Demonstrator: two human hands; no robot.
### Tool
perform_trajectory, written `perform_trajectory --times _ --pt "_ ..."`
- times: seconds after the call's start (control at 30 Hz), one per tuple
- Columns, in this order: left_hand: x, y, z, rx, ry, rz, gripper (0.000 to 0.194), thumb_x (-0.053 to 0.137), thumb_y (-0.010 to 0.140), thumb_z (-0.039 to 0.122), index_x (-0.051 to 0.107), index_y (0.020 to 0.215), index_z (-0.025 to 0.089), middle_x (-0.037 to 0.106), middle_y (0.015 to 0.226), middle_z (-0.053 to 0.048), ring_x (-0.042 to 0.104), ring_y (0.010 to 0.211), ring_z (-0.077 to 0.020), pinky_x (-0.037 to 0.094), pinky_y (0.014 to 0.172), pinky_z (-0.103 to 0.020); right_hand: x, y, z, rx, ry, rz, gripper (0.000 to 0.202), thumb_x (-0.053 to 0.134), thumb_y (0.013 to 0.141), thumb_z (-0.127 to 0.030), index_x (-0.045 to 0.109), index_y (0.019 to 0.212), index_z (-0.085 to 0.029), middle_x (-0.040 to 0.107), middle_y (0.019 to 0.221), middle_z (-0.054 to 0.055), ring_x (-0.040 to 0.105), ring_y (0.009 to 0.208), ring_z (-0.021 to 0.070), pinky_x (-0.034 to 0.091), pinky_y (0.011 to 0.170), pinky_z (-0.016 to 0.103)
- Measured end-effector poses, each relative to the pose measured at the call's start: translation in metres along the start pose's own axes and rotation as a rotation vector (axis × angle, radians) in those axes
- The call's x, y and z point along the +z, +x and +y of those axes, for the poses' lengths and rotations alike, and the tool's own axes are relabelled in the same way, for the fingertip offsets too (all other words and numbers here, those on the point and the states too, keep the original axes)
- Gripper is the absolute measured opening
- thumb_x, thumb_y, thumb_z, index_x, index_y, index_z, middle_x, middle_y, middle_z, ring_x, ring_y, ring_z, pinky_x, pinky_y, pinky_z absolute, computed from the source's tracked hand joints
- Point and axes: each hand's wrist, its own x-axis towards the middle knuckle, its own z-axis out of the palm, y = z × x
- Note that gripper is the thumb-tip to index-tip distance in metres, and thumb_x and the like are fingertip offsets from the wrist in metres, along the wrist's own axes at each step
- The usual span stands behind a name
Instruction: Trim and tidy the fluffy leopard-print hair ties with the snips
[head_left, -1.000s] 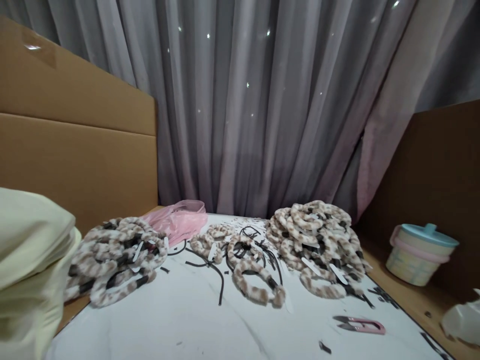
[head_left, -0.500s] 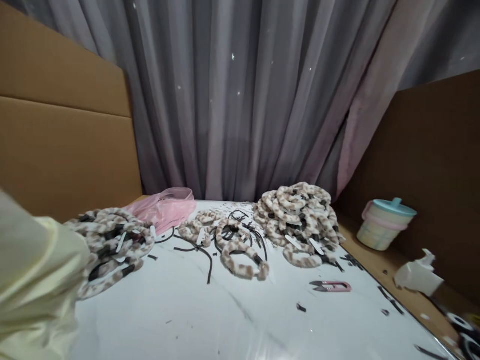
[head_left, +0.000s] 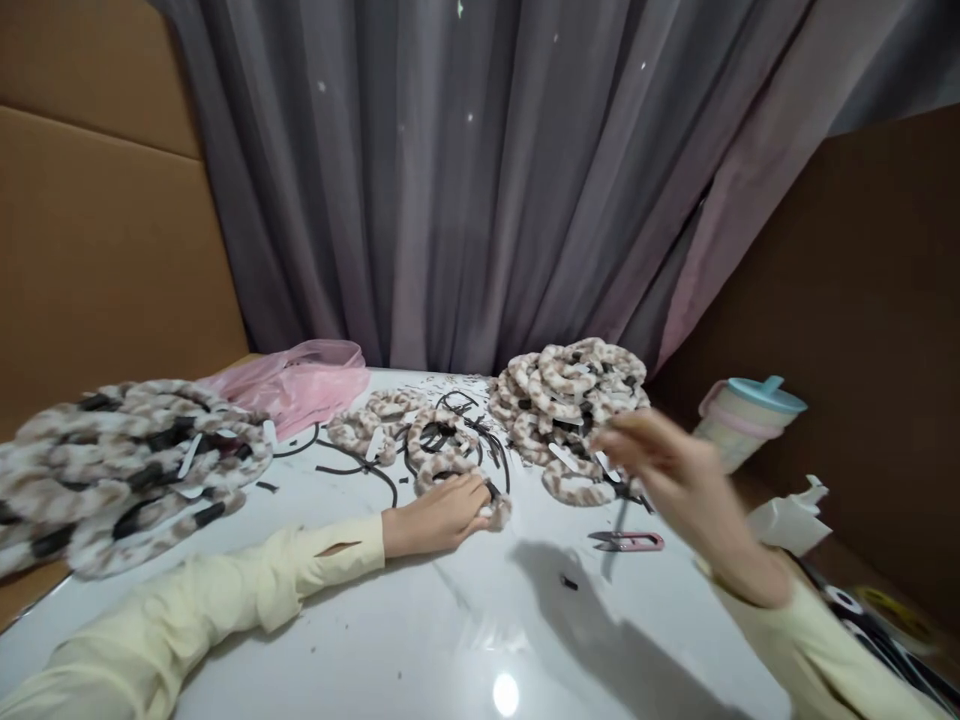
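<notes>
My left hand (head_left: 441, 512) rests on the nearest fluffy ring (head_left: 496, 512), white and brown with a black section, its fingers curled over the ring's edge and hiding part of it. My right hand (head_left: 671, 470) is raised in front of the right-hand pile of rings (head_left: 577, 375), smeared by motion, so its fingers are unclear. Beneath it on the table lies a pair of pink-handled thread snips (head_left: 634, 541). Behind my left hand are more fluffy rings (head_left: 375, 428) and loose black cords (head_left: 360, 475).
A large heap of fluffy rings (head_left: 142, 440) covers the left side, beside a pink plastic bag (head_left: 307, 385). At right stand a cup with a blue lid (head_left: 750, 415) and crumpled white paper (head_left: 791, 515). Cardboard walls (head_left: 97, 220) and a grey curtain (head_left: 420, 200) enclose the white table (head_left: 420, 640).
My left arm has swung in from the left edge and its hand has come down onto the nearest ring. My right hand has entered from the right. The view has shifted slightly.
</notes>
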Motion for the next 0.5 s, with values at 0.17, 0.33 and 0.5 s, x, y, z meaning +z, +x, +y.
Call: perform_trajectory --times 0.17,0.33,0.5 --pt "-0.005 -0.008 0.000 -0.069 -0.220 -0.014 0.018 0.038 0.090 0.027 0.053 0.088 0.017 0.057 0.088 -0.005 0.054 0.081 -0.0176 0.042 0.073 -0.026 0.059 -0.022 0.015 -0.261 -0.003 -0.560 0.019 0.048 0.087 -0.020 0.066 0.083 -0.016 0.064 0.076 0.007 0.060 0.067 0.0160 0.048 0.060 0.025" --pt "-0.003 -0.014 0.001 -0.283 -0.514 -0.053 0.017 0.046 0.085 0.029 0.053 0.089 0.014 0.057 0.066 0.000 0.057 0.060 -0.0128 0.044 0.058 -0.022 0.079 -0.044 0.023 -0.281 0.019 -0.638 0.024 0.043 0.087 -0.010 0.063 0.097 -0.016 0.059 0.086 0.009 0.057 0.073 0.0157 0.046 0.063 0.025" --pt "-0.003 -0.014 0.002 -0.488 -0.869 -0.112 0.018 0.059 0.074 0.026 0.054 0.087 0.014 0.058 0.075 0.000 0.056 0.061 -0.0113 0.044 0.058 -0.022 0.074 -0.046 0.018 -0.299 0.042 -0.633 0.031 0.037 0.086 -0.003 0.058 0.104 -0.016 0.056 0.087 0.009 0.054 0.075 0.0158 0.045 0.064 0.025"
